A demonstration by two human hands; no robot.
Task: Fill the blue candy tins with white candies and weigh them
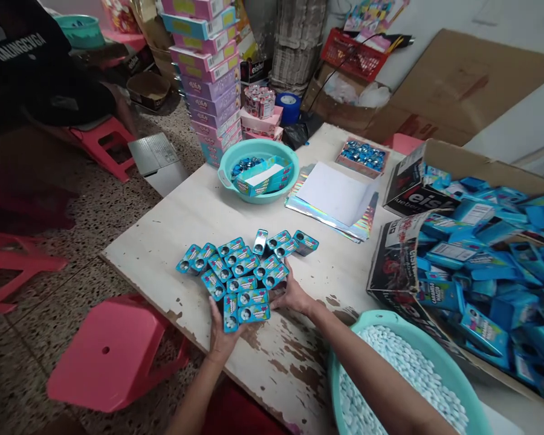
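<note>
The boxes (247,272) lie bunched on the tabletop (163,235) at frame centre, and the bunch stretches from left toward upper right. Our left hand (220,339) cups its lower edge, our right hand (294,296) its lower right side. Both are spread against the boxes, gripping none.

The white table (176,217) has paint worn off along its near edge. Small blue boxes (245,272) cluster near its middle. Farther off sit a teal basin (229,181), shiny sheets (330,196) and a small tray (362,155). At right lie a cardboard box (396,266) and a basin of white tablets (367,320).
</note>
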